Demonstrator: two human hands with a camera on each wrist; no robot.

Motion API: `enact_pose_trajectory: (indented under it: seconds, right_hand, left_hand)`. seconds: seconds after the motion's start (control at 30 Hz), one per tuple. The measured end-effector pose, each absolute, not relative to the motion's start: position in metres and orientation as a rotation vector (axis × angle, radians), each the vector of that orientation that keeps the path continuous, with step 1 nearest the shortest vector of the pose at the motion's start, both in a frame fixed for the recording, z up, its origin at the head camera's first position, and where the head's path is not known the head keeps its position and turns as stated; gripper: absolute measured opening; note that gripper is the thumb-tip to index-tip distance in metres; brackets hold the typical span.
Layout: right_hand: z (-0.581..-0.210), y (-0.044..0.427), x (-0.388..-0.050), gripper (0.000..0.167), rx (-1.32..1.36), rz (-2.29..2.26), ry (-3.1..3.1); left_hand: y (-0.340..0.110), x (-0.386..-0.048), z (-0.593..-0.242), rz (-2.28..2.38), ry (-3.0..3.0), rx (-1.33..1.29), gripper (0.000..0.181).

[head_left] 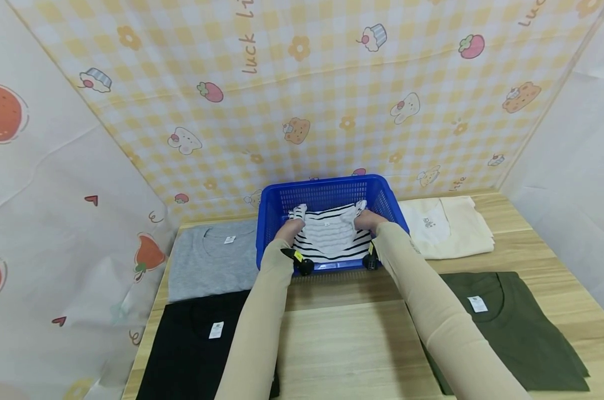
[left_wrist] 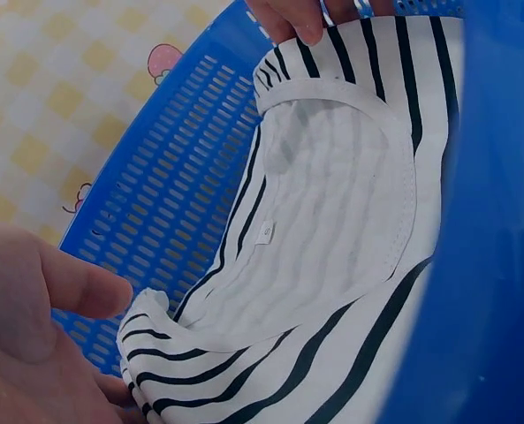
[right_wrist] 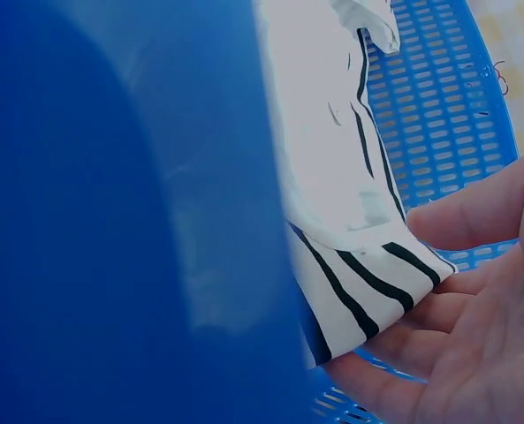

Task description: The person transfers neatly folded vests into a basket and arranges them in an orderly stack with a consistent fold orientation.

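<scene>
A white shirt with black stripes [head_left: 328, 236] lies folded in the blue basket [head_left: 332, 265], its neckline and small label facing up. My left hand [head_left: 289, 230] is at the shirt's left side; in the left wrist view its fingers [left_wrist: 92, 284] curl round the striped edge, thumb above. On the other side my right hand [head_left: 368, 220] holds the right edge, and the right wrist view shows the thumb [right_wrist: 474, 212] on top with several fingers underneath. The basket's near wall [right_wrist: 138, 212] hides part of the shirt in both wrist views.
Left of the basket lie a grey shirt [head_left: 214, 261] and, nearer, a black shirt [head_left: 197, 344]. To the right are a cream shirt [head_left: 462, 228] and a dark green shirt [head_left: 512, 339]. A patterned cloth wall [head_left: 282, 111] stands right behind the basket.
</scene>
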State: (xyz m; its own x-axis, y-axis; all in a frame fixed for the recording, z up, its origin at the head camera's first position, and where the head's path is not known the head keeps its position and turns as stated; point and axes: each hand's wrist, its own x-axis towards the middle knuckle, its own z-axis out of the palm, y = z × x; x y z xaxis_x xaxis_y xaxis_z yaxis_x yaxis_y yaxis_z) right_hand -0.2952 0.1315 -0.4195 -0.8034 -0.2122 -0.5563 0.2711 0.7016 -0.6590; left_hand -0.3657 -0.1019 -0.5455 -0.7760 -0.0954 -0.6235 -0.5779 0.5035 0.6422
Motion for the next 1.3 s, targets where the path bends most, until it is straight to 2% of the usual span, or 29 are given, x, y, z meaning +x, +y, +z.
enact_pose_trajectory:
  seconds: [0.17,0.23,0.3,0.47,0.53,0.57,0.6,0.73,0.77,0.87,0.93,1.1,1.2,1.3]
  right_hand:
    - [-0.418,0.131,-0.292,0.022,0.06,-1.018,2.303]
    - [-0.419,0.131,-0.293,0.025,0.054,-1.017,2.312]
    - [-0.419,0.131,-0.293,0.027,0.054,-1.014,2.316]
    - [-0.42,0.13,-0.294,0.024,0.109,-1.034,2.289]
    - [-0.422,0.13,-0.295,0.011,0.119,-1.031,2.281]
    - [-0.422,0.131,-0.295,0.007,0.117,-1.02,2.283]
    - [-0.422,0.13,-0.294,0.011,0.117,-1.01,2.285]
    - [-0.424,0.131,-0.294,0.044,0.11,-0.999,2.283]
    - [-0.424,0.131,-0.294,0.046,0.112,-1.005,2.277]
    - [-0.426,0.131,-0.295,0.06,0.118,-1.035,2.26]
    - [-0.426,0.132,-0.295,0.066,0.114,-1.044,2.255]
    - [-0.426,0.131,-0.295,0.069,0.098,-1.04,2.263]
    - [-0.425,0.131,-0.294,0.07,0.082,-1.039,2.268]
    - [-0.423,0.129,-0.292,0.069,0.071,-1.039,2.276]
  left_hand:
    - [-0.115,-0.419,-0.618,1.171,2.252,-0.538,0.057]
    - [-0.116,-0.429,-0.632,1.176,2.248,-0.537,0.057]
    - [-0.11,-0.405,-0.603,1.198,2.245,-0.535,0.055]
    - [-0.088,-0.303,-0.459,1.304,2.199,-0.508,0.051]
    - [-0.087,-0.29,-0.439,1.327,2.195,-0.475,0.05]
    - [-0.09,-0.296,-0.449,1.324,2.203,-0.443,0.051]
    - [-0.091,-0.304,-0.46,1.316,2.205,-0.434,0.05]
    - [-0.1,-0.346,-0.522,1.283,2.219,-0.414,0.049]
    - [-0.101,-0.355,-0.535,1.282,2.212,-0.418,0.049]
    - [-0.104,-0.363,-0.549,1.279,2.217,-0.426,0.05]
    - [-0.104,-0.364,-0.55,1.28,2.22,-0.431,0.05]
    - [-0.102,-0.359,-0.54,1.224,2.244,-0.452,0.054]
    - [-0.099,-0.35,-0.525,1.193,2.26,-0.461,0.054]
    - [-0.093,-0.328,-0.493,1.205,2.251,-0.475,0.051]
